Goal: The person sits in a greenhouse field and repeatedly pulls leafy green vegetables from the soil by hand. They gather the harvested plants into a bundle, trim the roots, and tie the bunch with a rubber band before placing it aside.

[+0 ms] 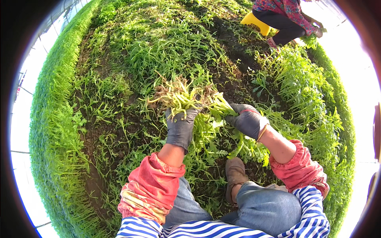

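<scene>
My left hand, in a dark glove, is closed around a bunch of leafy green stalks. Their pale stem ends and brown, soil-flecked roots point up and away from me. In my right hand, gloved alike and with a red band across it, is a smaller bunch of green stalks. Its stem ends lean left and touch or overlap the roots of the left bunch. Leaves hang below both hands. The fingertips of my left hand are partly hidden by the stalks.
Cut or pulled greens lie scattered over dark soil. Standing plants line the left and right. At the upper right another person crouches by a yellow stool. My brown shoe is close below.
</scene>
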`<move>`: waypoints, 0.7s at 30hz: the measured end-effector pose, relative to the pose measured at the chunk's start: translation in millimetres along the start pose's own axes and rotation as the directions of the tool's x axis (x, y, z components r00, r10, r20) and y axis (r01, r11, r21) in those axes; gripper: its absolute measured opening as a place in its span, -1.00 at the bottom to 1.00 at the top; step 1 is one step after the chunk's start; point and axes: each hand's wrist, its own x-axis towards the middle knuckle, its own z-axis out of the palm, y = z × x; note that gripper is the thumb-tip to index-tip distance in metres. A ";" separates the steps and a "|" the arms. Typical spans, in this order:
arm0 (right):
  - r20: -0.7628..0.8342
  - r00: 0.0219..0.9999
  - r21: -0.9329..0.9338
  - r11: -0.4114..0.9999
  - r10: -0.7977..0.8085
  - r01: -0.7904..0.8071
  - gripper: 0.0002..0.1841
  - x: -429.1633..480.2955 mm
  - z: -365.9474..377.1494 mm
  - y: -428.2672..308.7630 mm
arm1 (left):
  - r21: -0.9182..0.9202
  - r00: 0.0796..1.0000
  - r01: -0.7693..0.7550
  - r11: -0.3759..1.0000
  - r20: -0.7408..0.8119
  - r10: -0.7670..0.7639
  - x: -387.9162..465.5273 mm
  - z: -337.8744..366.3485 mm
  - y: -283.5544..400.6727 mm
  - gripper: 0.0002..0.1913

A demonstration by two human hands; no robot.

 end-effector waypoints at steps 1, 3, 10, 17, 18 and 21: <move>0.017 1.000 0.062 0.998 -0.001 0.000 -0.66 1.0 -0.3 3.9 | -0.179 0.998 0.055 0.982 -0.005 -0.056 1.7 4.0 -0.5 -0.64; 0.080 0.995 0.166 0.984 0.052 -0.065 -0.67 4.2 -1.0 14.3 | -0.381 0.996 0.087 0.921 0.005 -0.092 5.7 7.3 -2.4 -0.61; 0.119 0.985 0.580 0.797 0.124 -0.170 -0.78 -3.1 -38.1 53.4 | -0.435 0.961 0.193 0.879 -0.095 -0.258 29.5 -19.5 -8.1 -0.53; 0.231 0.964 0.938 0.292 -0.129 -0.185 -0.57 -12.6 -40.7 23.4 | -0.518 0.939 0.345 0.783 0.205 -0.278 27.5 -5.2 -15.4 -0.67; 0.224 0.967 0.934 0.312 -0.125 -0.176 -0.56 -10.5 -31.7 16.9 | -0.498 0.886 0.459 0.736 0.320 -0.335 22.7 -0.9 -14.7 -0.71; 0.134 0.972 0.877 0.481 -0.195 -0.024 -0.67 -0.9 -5.7 4.1 | -0.569 0.732 0.679 0.463 0.566 -0.379 6.5 8.1 -8.1 -0.69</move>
